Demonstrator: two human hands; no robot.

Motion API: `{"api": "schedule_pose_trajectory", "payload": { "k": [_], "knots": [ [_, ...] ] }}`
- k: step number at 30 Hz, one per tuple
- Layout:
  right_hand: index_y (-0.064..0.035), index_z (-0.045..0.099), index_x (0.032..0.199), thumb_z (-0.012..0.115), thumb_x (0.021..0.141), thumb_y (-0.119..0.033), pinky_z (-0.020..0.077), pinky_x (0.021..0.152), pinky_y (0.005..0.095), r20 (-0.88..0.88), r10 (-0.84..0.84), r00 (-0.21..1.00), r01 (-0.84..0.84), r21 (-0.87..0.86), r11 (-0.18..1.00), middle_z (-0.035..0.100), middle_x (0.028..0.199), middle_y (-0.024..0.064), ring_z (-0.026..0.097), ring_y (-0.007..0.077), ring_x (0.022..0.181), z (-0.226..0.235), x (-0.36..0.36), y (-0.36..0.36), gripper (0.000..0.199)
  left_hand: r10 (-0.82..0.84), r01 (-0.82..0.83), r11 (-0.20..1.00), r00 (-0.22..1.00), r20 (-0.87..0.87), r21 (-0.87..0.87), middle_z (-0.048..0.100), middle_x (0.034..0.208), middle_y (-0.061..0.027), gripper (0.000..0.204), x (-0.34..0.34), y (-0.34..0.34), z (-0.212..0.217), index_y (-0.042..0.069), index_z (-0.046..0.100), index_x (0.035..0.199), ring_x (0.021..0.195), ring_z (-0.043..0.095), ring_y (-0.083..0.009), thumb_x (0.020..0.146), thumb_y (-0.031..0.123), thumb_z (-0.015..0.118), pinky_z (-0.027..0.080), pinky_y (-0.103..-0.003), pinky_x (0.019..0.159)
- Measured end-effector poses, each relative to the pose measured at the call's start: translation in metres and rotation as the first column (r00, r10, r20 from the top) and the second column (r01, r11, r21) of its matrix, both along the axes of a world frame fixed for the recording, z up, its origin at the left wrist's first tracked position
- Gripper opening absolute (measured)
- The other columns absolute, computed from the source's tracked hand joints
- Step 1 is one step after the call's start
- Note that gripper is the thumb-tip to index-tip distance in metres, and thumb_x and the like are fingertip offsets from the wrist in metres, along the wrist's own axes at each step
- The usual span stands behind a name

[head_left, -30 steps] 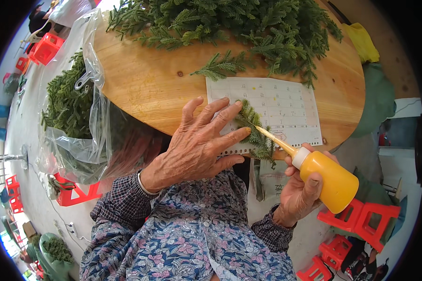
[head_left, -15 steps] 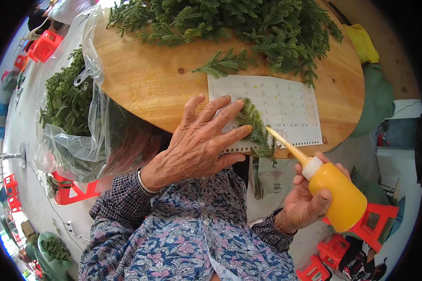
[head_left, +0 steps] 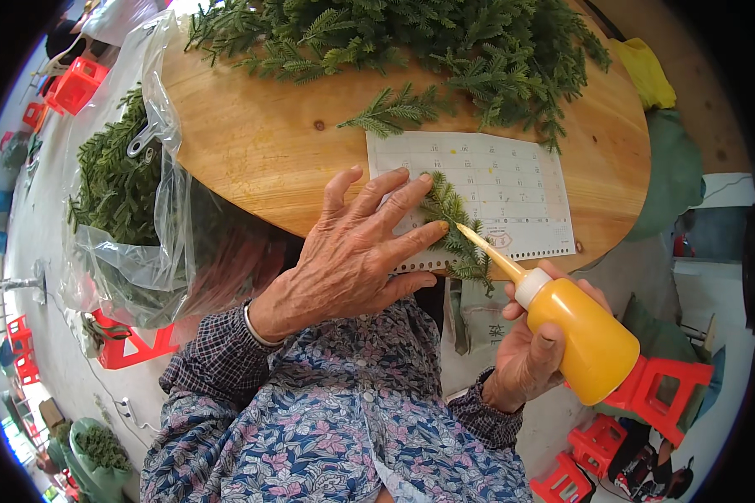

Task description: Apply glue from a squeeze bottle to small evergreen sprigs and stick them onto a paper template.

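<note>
My right hand (head_left: 531, 356) is wrapped round a yellow squeeze bottle (head_left: 585, 339) with a white collar and a long tapered nozzle. The nozzle tip is at the middle of a small green fir sprig (head_left: 450, 214), which lies on a white calendar sheet (head_left: 524, 180). My left hand (head_left: 356, 239) lies with its fingers spread over the sheet's left side. Its index and middle fingertips touch the sprig's left edge. Whether anything is coming out of the nozzle is too small to tell.
The sheet rests on a rounded wooden table (head_left: 252, 142). A heap of green fir branches (head_left: 445, 38) covers its far side, with a loose sprig (head_left: 394, 109) in front. At left stands a clear plastic bag (head_left: 126, 260) of branches. Red stools (head_left: 663, 398) stand on the floor at right.
My right hand has moved the bottle a little left and up, bringing the nozzle tip from the sprig's right edge to its middle. My left hand is almost unmoved.
</note>
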State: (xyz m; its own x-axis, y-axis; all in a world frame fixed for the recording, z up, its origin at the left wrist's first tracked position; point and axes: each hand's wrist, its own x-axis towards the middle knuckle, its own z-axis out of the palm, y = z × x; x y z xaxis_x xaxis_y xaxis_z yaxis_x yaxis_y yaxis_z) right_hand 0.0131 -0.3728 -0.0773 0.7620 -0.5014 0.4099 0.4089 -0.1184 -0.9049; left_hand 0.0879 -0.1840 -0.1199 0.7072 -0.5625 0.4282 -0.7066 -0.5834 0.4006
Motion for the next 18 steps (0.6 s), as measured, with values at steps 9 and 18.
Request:
{"api": "schedule_pose_trajectory", "payload": {
  "k": [9,18],
  "knots": [
    [-0.0057,0.042,0.119,0.078,0.076,-0.032,0.0523,0.052,0.0229,0.001,-0.015,1.000,0.015,-0.076,0.997,0.064,0.105,0.0248,0.062,0.0204,0.062,0.0003,-0.0038,-0.0014,0.062,0.003,-0.002,1.000,0.999,0.054,-0.018,0.047,0.137,-0.0104,0.046,0.0007,-0.0013,-0.0003,0.017,0.063,0.114,0.126,0.043,-0.0284,0.076,0.042,0.069,0.020,-0.050,0.109],
    [-0.0055,0.043,0.119,0.079,0.076,-0.038,0.0534,0.052,0.0232,0.006,-0.033,0.999,0.033,-0.091,0.995,0.064,0.105,0.0250,0.061,0.0193,0.057,0.0019,-0.0072,-0.0016,0.065,-0.001,0.002,1.000,0.999,0.042,-0.015,0.046,0.136,-0.0102,0.046,0.0008,-0.0010,-0.0015,0.017,0.062,0.115,0.127,0.042,-0.0282,0.076,0.040,0.070,0.020,-0.051,0.109]
  ]
}}
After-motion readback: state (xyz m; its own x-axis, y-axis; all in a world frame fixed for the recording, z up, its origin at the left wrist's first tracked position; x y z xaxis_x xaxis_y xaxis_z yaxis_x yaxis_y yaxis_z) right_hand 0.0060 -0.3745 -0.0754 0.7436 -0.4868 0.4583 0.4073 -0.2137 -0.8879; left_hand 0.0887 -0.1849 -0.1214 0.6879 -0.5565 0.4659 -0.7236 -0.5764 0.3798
